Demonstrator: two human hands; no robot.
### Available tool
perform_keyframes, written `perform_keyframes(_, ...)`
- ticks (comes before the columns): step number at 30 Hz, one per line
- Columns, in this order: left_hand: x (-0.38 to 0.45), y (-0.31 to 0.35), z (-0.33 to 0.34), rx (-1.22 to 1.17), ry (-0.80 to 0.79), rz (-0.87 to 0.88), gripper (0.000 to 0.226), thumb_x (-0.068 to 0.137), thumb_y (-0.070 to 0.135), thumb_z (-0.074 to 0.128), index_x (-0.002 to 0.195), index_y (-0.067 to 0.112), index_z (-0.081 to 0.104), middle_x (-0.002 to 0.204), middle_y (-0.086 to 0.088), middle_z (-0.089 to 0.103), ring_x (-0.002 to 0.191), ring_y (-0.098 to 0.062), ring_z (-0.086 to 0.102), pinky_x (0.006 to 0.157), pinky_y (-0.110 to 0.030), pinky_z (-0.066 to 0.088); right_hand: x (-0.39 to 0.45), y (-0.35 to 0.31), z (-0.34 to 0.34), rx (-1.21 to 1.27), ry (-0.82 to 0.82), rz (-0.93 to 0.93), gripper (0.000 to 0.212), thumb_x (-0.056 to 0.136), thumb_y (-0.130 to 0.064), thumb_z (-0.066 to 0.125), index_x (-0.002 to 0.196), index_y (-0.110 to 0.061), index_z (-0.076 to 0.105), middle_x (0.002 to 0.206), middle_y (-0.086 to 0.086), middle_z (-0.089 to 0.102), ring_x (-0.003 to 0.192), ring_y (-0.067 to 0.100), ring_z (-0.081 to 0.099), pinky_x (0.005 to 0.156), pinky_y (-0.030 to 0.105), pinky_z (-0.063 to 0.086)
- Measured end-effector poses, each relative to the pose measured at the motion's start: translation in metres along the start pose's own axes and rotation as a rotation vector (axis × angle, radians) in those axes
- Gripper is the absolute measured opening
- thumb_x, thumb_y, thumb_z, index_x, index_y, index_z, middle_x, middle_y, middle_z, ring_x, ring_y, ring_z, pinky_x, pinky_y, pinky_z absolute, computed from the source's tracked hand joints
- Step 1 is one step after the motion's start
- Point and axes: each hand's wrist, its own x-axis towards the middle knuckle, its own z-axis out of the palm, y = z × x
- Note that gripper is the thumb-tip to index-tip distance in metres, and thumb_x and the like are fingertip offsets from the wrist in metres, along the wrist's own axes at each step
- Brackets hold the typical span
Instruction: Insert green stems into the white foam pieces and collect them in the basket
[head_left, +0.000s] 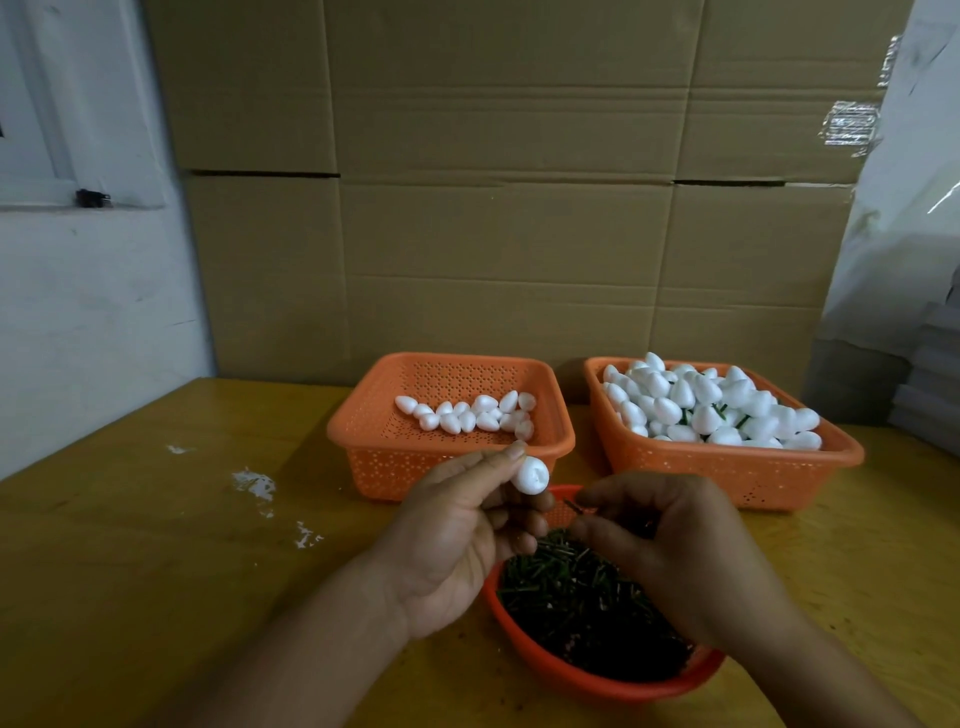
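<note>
My left hand (457, 525) pinches a white foam piece (531, 474) between thumb and fingertips, its flat end facing me. Just right of it, my right hand (660, 540) pinches a short green stem (571, 505) whose tip points toward the foam, a small gap apart. Both hands hover over a red bowl (597, 680) full of green stems (576, 597). Behind, the left orange basket (374, 415) holds a loose row of plain foam pieces (467, 413). The right orange basket (727, 462) is heaped with foam pieces (711, 405) that show green stems between them.
A yellow wooden table (156, 545) carries white foam crumbs (254, 486) at the left. Stacked cardboard boxes (493, 182) form a wall behind the baskets. A white wall stands at the left and plastic-wrapped goods (904, 234) at the right.
</note>
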Motion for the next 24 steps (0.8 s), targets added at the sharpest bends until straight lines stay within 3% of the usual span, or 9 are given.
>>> perform_keyframes(7, -0.001, 0.002, 0.001, 0.017, 0.009, 0.017, 0.033, 0.083, 0.032, 0.064, 0.107, 0.009, 0.07, 0.078, -0.012, 0.067, 0.064, -0.016, 0.062, 0.054, -0.025, 0.049, -0.003, -0.015, -0.004, 0.365, 0.064, -0.015, 0.022, 0.066, -0.032, 0.076, 0.084, -0.02, 0.079, 0.071, 0.002, 0.075, 0.06, 0.017, 0.07, 0.058, 0.027, 0.059)
perform_keyframes(9, -0.002, 0.002, 0.002, 0.033, 0.01, 0.021, 0.03, 0.084, 0.034, 0.064, 0.101, 0.01, 0.07, 0.076, -0.01, 0.066, 0.062, -0.015, 0.061, 0.053, -0.023, 0.048, -0.004, -0.016, -0.003, 0.397, 0.06, -0.03, 0.023, 0.067, -0.031, 0.075, 0.085, -0.018, 0.079, 0.071, 0.004, 0.075, 0.06, 0.02, 0.07, 0.057, 0.03, 0.06)
perform_keyframes(14, -0.003, 0.001, 0.002, 0.08, 0.039, 0.013, 0.028, 0.084, 0.041, 0.066, 0.091, 0.014, 0.069, 0.071, -0.006, 0.062, 0.057, -0.012, 0.056, 0.05, -0.022, 0.044, -0.006, -0.017, -0.001, 0.328, 0.067, -0.122, 0.016, 0.074, -0.036, 0.072, 0.085, -0.027, 0.079, 0.074, -0.003, 0.076, 0.064, 0.013, 0.07, 0.058, 0.028, 0.058)
perform_keyframes(18, -0.004, 0.001, 0.003, 0.094, 0.04, 0.011, 0.026, 0.084, 0.044, 0.068, 0.082, 0.019, 0.071, 0.068, -0.004, 0.058, 0.054, -0.012, 0.052, 0.048, -0.021, 0.041, -0.008, -0.019, 0.001, 0.258, 0.08, -0.166, 0.017, 0.076, -0.043, 0.068, 0.084, -0.031, 0.077, 0.073, -0.004, 0.074, 0.062, 0.014, 0.069, 0.057, 0.036, 0.055)
perform_keyframes(24, -0.005, 0.001, 0.004, 0.118, 0.022, 0.023, 0.031, 0.077, 0.05, 0.071, 0.08, 0.019, 0.071, 0.065, -0.002, 0.056, 0.052, -0.01, 0.05, 0.046, -0.02, 0.038, -0.009, -0.02, 0.002, 0.198, 0.09, -0.192, 0.017, 0.078, -0.045, 0.065, 0.084, -0.033, 0.076, 0.071, -0.007, 0.072, 0.059, 0.012, 0.066, 0.054, 0.035, 0.053)
